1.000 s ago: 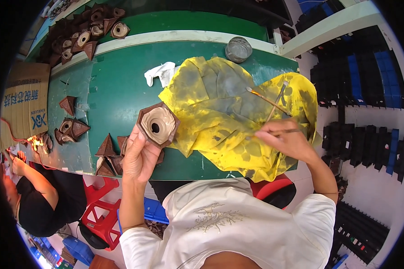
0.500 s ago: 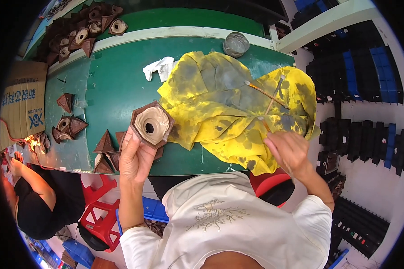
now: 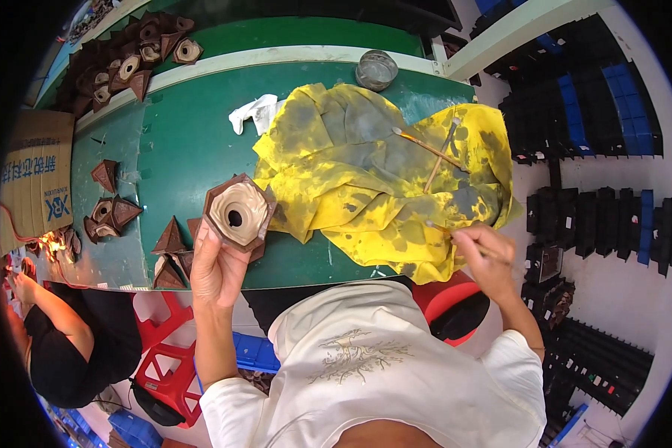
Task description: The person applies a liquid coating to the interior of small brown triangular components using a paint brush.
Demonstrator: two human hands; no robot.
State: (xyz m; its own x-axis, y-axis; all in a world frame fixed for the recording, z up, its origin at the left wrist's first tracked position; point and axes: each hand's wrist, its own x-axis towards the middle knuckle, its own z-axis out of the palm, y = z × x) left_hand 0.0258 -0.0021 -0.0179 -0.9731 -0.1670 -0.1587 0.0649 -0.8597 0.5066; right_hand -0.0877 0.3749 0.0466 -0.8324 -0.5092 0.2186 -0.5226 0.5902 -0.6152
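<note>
My left hand (image 3: pixel 218 275) grips a brown hexagonal cone-shaped piece (image 3: pixel 240 196) from below, its cream-coated hollow facing up. A dark round hole sits at the middle of that hollow. In my right hand (image 3: pixel 489 257), closed fingers hold a thin paintbrush (image 3: pixel 440 228), its tip pointing left over the near part of a stained yellow cloth (image 3: pixel 313 190). Whether the tip touches the cloth I cannot tell. Two more brushes lie crossed on the cloth, one with a wooden handle (image 3: pixel 429 148) and one with a dark upper end (image 3: pixel 452 133).
Brown pointed pieces (image 3: pixel 169 237) lie left of my left hand, more (image 3: pixel 113 213) farther left, and a pile (image 3: pixel 131 66) at the far left. A round grey container (image 3: pixel 376 71) and a white rag (image 3: pixel 255 113) are behind. A co-worker's arm (image 3: pixel 56 310) is beside a cardboard box (image 3: pixel 41 172).
My right hand has turned and shifted slightly right relative to the cloth, the brush now lying flatter. My left hand still holds the brown piece. The whole view has shifted a little.
</note>
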